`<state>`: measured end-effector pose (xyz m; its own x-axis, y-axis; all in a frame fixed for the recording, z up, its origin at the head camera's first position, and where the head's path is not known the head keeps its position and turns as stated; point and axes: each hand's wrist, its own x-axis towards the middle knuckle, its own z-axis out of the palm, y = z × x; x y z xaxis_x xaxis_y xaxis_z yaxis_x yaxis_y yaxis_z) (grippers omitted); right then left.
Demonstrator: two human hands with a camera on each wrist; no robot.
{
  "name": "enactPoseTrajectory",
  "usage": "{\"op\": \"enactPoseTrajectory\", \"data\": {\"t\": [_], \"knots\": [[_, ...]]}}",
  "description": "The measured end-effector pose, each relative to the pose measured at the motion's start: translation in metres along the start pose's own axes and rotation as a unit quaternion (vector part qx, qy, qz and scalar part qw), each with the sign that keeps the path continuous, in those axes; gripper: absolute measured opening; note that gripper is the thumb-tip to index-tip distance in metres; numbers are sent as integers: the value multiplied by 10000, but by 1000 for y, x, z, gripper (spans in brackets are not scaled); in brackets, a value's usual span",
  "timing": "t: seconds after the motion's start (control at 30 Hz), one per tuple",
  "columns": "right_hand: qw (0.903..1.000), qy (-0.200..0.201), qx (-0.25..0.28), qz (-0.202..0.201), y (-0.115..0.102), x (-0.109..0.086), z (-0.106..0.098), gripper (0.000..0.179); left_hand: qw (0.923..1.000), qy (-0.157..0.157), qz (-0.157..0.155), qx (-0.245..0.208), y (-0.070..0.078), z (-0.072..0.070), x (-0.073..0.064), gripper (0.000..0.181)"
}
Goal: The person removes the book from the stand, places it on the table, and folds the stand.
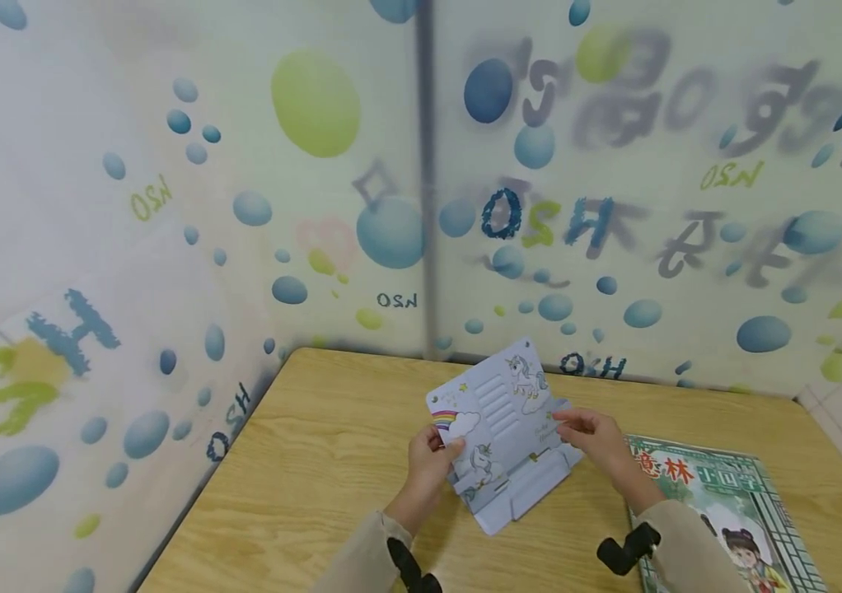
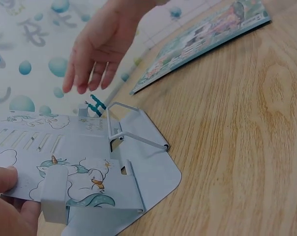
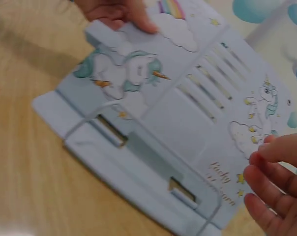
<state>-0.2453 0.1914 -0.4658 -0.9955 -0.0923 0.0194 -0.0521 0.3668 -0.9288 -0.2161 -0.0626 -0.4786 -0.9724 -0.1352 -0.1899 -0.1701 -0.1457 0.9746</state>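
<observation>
A pale book stand (image 1: 491, 412) printed with unicorns, clouds and a rainbow is tilted up over the wooden table. My left hand (image 1: 432, 468) grips its left edge, with the thumb on the printed face and the fingers behind. Along the stand's lower part run a folded ledge and a wire page holder (image 2: 138, 135); a bent clip (image 2: 55, 191) sticks out near my left thumb. Beside the right edge hovers my right hand (image 1: 597, 445), its fingers loosely bent and holding nothing; the left wrist view shows a gap between them and the stand.
A magazine (image 1: 710, 494) with a green and white illustrated cover lies on the table (image 1: 302, 461) to the right, partly under my right forearm in the head view. Behind the table hangs a white curtain (image 1: 362, 329) with blue and green spots.
</observation>
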Motion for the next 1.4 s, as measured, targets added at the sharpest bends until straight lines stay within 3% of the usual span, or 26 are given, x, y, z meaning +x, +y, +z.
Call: {"op": "enactPoseTrajectory", "data": {"t": [0.1, 0.27, 0.53, 0.87, 1.4], "knots": [[9998, -142, 11, 132, 5, -11, 9, 26, 10000, -33, -2, -9, -1, -1, 1, 28], [9990, -57, 114, 427, 14, -22, 26, 23, 10000, -23, -22, 3, -1, -4, 1, 29], [9979, -364, 531, 95, 27, -30, 48, 28, 9998, -149, 82, -124, -1, -3, 0, 31], [9940, 410, 714, 713, 27, -30, 68, 19, 9998, -205, -25, -9, 1, -2, -1, 31], [9892, 751, 853, 926, 22, -29, 71, 21, 9991, -343, 75, -220, -4, -3, 0, 32]]}}
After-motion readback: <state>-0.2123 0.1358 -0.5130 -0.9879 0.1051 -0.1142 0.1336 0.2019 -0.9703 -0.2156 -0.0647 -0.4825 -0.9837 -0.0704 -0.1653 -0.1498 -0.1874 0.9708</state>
